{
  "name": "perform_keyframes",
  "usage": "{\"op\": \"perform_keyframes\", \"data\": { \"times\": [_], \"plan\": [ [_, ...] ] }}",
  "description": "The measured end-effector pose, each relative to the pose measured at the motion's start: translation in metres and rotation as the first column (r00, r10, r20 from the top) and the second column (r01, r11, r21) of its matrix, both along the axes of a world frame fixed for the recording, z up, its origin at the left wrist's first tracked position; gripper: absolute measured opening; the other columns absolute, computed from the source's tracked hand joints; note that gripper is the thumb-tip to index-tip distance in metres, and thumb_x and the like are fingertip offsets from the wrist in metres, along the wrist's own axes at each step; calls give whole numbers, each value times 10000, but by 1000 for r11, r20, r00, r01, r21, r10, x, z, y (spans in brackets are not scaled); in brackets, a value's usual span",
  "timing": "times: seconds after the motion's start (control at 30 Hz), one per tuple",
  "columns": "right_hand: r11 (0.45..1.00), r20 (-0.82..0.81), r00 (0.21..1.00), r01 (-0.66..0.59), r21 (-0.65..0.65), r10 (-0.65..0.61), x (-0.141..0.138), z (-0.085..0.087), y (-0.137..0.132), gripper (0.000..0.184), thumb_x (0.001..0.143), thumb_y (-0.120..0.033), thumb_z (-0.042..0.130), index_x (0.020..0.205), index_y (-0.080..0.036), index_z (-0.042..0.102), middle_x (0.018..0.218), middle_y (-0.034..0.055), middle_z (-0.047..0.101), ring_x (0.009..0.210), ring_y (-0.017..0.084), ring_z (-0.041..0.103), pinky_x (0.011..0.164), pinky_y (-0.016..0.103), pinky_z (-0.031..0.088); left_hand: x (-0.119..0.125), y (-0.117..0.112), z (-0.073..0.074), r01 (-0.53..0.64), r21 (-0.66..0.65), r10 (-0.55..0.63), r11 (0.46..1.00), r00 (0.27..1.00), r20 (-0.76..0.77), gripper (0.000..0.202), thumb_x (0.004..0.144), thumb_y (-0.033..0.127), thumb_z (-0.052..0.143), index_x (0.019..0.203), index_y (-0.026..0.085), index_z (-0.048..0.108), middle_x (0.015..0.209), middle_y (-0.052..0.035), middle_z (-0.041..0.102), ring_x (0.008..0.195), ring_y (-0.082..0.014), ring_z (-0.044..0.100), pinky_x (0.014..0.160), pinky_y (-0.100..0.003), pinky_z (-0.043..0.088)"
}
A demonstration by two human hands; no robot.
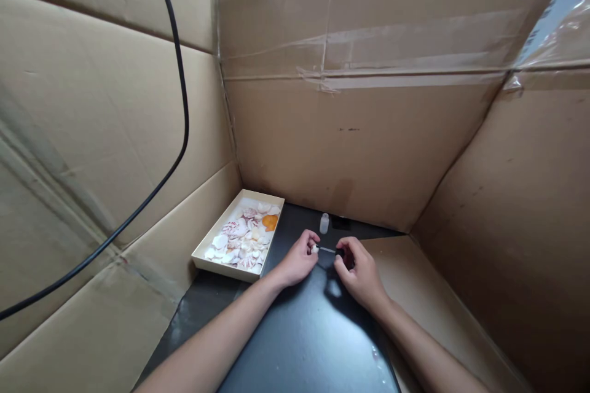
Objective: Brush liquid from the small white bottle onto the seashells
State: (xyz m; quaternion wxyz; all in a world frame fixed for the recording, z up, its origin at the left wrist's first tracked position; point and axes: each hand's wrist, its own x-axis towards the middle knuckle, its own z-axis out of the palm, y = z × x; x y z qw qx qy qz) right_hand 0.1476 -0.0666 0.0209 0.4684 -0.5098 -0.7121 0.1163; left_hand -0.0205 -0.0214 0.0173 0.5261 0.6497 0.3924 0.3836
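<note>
My left hand point(301, 258) is closed, pinching a small white shell point(315, 249) between thumb and fingers. Across from it, my right hand point(358, 270) grips the black cap of an applicator brush point(328, 250). The brush's thin pale stem points left, and its tip meets or nearly meets the shell. Just beyond the hands, a small translucent bottle point(324, 223) stands upright without a cap. Both hands are above the dark table point(304, 331).
A shallow cream box point(225, 271) of mixed seashells point(244, 236), one of them orange, lies left of my hands. Cardboard walls point(369, 135) enclose the table. A black cable point(184, 104) hangs at the left, and a cardboard flap point(405, 270) lies at the right.
</note>
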Motion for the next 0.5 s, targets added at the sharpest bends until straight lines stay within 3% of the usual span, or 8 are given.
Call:
{"op": "perform_keyframes", "data": {
  "times": [0.23,0.37,0.5],
  "plan": [
    [999,2,999,-33,22,33,-1,1,-1,94,797,-177,497,887,-189,518,766,-5,510,618,122,489,584,232,402,0,4,-6,-2,-20,3,1000,999,36,217,744,60,507,933,165,486,775,21,474,675,-91,459,636,-216,356],
    [999,5,1000,30,43,-31,-1,2,-1,85,780,-174,510,863,-192,512,767,-6,501,607,119,478,576,234,396,0,5,-10,5,-43,-2,999,997,73,122,784,148,535,896,158,488,737,23,484,657,-96,488,638,-228,376],
    [999,6,1000,6,51,-6,0,2,-1,98,810,-203,505,905,-190,523,761,-2,507,610,123,486,582,238,408,-1,4,-10,-5,18,4,1000,998,67,117,786,150,541,894,159,498,755,18,499,693,-99,494,674,-228,391]
  ]
}}
